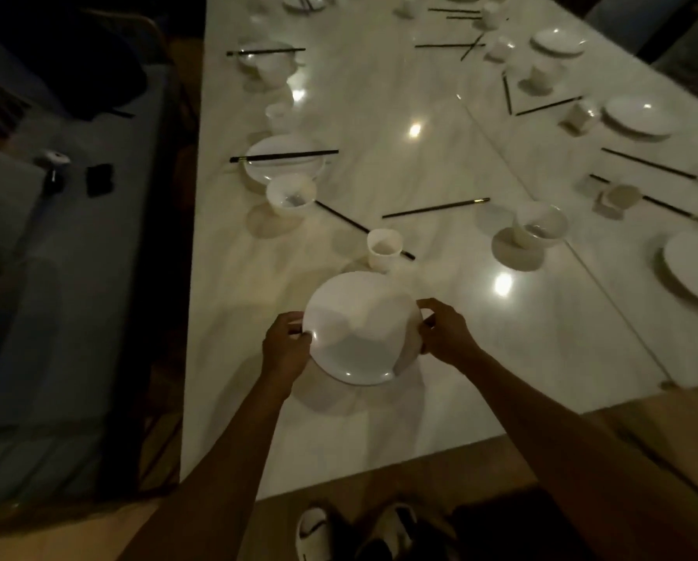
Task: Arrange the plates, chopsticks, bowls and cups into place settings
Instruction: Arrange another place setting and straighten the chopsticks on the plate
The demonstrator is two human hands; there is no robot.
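While the left hand (pixel 284 345) grips one edge of a white plate (pixel 361 330), the right hand (pixel 446 333) pinches the opposite edge, the plate tilted above the pale table (pixel 481 358) near its close end. Just beyond stands a small white cup (pixel 384 248) touching a dark chopstick (pixel 353 224).

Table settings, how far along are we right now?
Early. One round white plate by the left edge already carries paired black chopsticks. In hand: left hand and right hand grip another white plate. Left: a stray black chopstick, a small white cup and a white bowl lie scattered.
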